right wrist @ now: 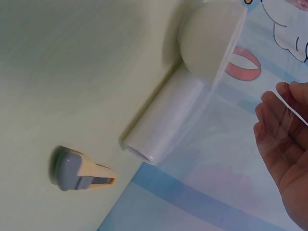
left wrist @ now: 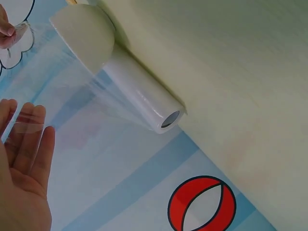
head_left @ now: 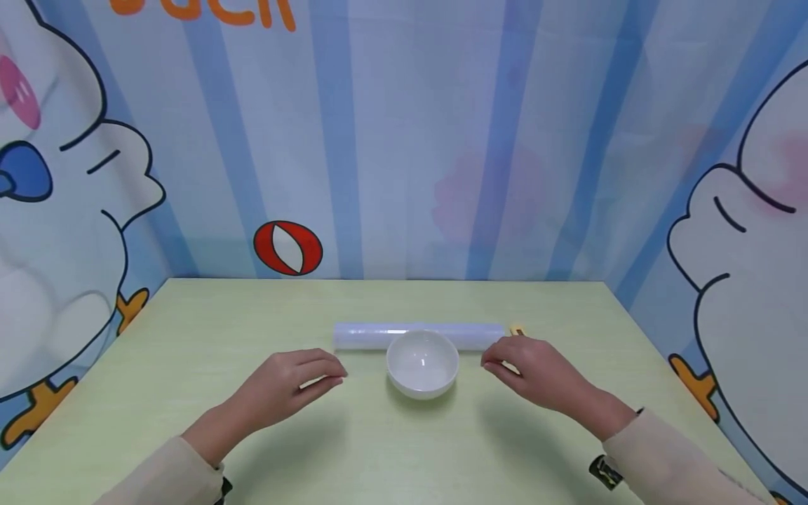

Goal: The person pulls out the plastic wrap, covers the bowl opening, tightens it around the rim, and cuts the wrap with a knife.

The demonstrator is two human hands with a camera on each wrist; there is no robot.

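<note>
A white bowl (head_left: 421, 365) stands upright on the table between the two hands. Just behind it lies a roll of cling film (head_left: 360, 335), its hollow core end showing in the left wrist view. From the roll a clear sheet of film (left wrist: 113, 103) is drawn up over the bowl toward the hands; it hardly shows in the head view. To the bowl's left, my left hand (head_left: 287, 386) pinches one side of the film between thumb and fingers. The right hand (head_left: 549, 372) pinches the other side, with film (right wrist: 286, 115) glinting across its fingers.
A small grey and yellow cutter (right wrist: 72, 168) lies beyond the roll's right end, mostly behind the right hand in the head view. The pale table (head_left: 252, 308) meets a printed blue curtain (head_left: 410, 140) at the back and sides.
</note>
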